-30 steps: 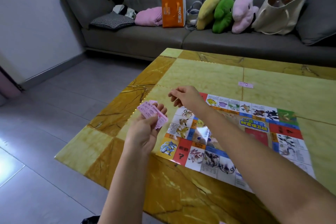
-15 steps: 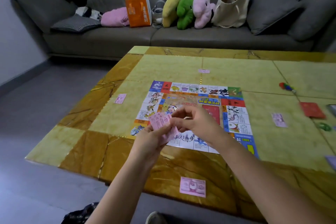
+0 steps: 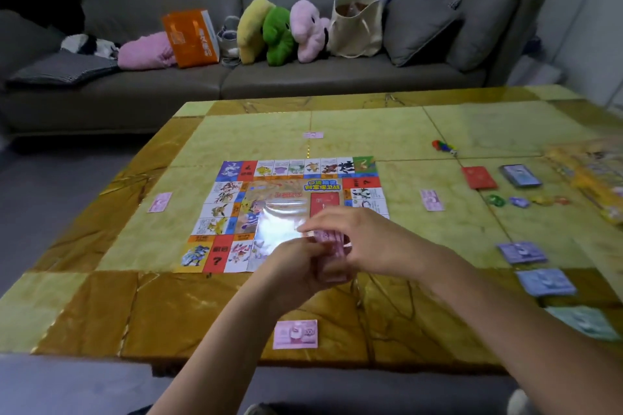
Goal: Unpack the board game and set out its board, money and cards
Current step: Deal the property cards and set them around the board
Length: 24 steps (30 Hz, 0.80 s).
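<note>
Over the near edge of the board (image 3: 269, 185), approx. mid-tabletop (image 3: 404, 131), both hands now meet on the pink note stack (image 3: 332, 248). A sec ago the R hand (image 3: 367, 239) was stretched out toward the tabletop's left edge while the L hand (image 3: 296, 266) held the stack alone. Since then R has come back to the stack, and the left note (image 3: 159, 202) lies flat by that edge. Add the far note (image 3: 313, 135), right note (image 3: 431, 199) and near note (image 3: 295, 333): one pink per side of the board. So this round of dealing looks done. Next is prob. another round, or the rest gets parked by the purple stacks (image 3: 522, 252) toward the right edge.

Grip: L fingers curl round the stack from below. R thumb and fingertips pinch its upper end, maybe peeling the top note, but the blur means I can't confirm.

Axis: the stack's long axis runs roughly near-to-far, w/ the far end tipped up toward the board and the printed face up. The near note lies w/ its long axis along the near edge. The right note runs near-to-far.
</note>
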Each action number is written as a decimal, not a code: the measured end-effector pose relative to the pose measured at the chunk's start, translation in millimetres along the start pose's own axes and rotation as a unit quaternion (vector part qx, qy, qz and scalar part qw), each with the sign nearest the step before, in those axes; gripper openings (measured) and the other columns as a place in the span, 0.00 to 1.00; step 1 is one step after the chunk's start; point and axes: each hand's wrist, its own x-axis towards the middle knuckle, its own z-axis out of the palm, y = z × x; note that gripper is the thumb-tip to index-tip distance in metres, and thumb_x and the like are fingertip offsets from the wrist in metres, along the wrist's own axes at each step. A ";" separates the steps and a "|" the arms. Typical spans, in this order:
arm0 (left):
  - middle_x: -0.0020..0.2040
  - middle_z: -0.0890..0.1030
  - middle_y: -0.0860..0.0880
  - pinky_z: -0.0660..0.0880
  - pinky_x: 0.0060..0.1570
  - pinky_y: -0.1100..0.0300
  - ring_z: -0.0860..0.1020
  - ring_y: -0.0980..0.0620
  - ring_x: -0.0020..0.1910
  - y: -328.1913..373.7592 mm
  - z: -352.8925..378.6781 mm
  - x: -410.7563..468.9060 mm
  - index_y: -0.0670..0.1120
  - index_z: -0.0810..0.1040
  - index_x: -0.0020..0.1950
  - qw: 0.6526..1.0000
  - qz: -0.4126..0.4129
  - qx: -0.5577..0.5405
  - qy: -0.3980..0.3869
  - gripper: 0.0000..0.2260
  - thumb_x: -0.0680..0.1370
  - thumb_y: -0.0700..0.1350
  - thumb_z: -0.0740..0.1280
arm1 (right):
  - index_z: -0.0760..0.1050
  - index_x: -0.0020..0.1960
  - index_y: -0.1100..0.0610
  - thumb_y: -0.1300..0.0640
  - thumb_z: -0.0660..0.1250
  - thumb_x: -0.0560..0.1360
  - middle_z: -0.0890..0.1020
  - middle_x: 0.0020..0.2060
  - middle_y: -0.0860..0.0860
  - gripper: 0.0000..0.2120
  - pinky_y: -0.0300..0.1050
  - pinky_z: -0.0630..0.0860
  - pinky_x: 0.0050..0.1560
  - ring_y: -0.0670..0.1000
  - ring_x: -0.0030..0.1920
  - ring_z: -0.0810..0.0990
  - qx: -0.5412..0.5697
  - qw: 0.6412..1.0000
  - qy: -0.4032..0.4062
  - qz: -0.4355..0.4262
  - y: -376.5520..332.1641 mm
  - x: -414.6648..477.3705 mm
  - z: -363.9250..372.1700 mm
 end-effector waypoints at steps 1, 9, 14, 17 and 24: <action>0.38 0.83 0.40 0.80 0.32 0.55 0.83 0.48 0.33 -1.2 7.0 0.4 0.35 0.74 0.52 1.000 -0.009 -0.022 -0.020 0.10 0.80 0.32 0.53 | 0.73 0.67 0.50 0.52 0.80 0.63 0.76 0.62 0.46 0.35 0.35 0.69 0.61 0.42 0.61 0.72 0.004 1.000 -0.003 0.005 2.0 -9.0 -4.2; 0.46 0.84 0.42 0.80 0.43 0.54 0.84 0.48 0.43 -20.5 56.7 9.8 0.38 0.76 0.55 0.984 -0.090 0.023 -0.152 0.15 0.70 0.37 0.60 | 0.67 0.70 0.41 0.51 0.78 0.64 0.77 0.62 0.42 0.37 0.38 0.72 0.60 0.40 0.59 0.74 -0.019 0.998 0.039 0.053 21.5 -84.3 -33.9; 0.49 0.83 0.41 0.73 0.51 0.54 0.80 0.47 0.49 -42.1 90.0 23.3 0.38 0.78 0.55 0.985 -0.113 -0.027 -0.124 0.13 0.74 0.38 0.59 | 0.65 0.70 0.39 0.37 0.74 0.63 0.70 0.63 0.33 0.38 0.28 0.66 0.60 0.33 0.62 0.70 0.061 0.988 0.083 0.115 34.5 -127.1 -50.3; 0.46 0.84 0.44 0.68 0.47 0.57 0.77 0.48 0.47 -53.2 110.1 32.2 0.42 0.80 0.50 0.994 -0.080 -0.028 -0.069 0.10 0.75 0.39 0.60 | 0.75 0.59 0.47 0.48 0.72 0.72 0.80 0.50 0.44 0.17 0.38 0.78 0.50 0.41 0.47 0.80 0.133 0.949 0.210 0.195 52.1 -149.1 -64.0; 0.42 0.80 0.44 0.70 0.45 0.56 0.73 0.49 0.41 -74.0 144.7 42.5 0.45 0.86 0.47 0.990 -0.098 -0.059 -0.078 0.12 0.74 0.42 0.62 | 0.80 0.48 0.58 0.57 0.66 0.77 0.84 0.37 0.52 0.06 0.37 0.77 0.38 0.48 0.37 0.82 0.279 0.905 0.229 0.224 81.4 -173.0 -91.3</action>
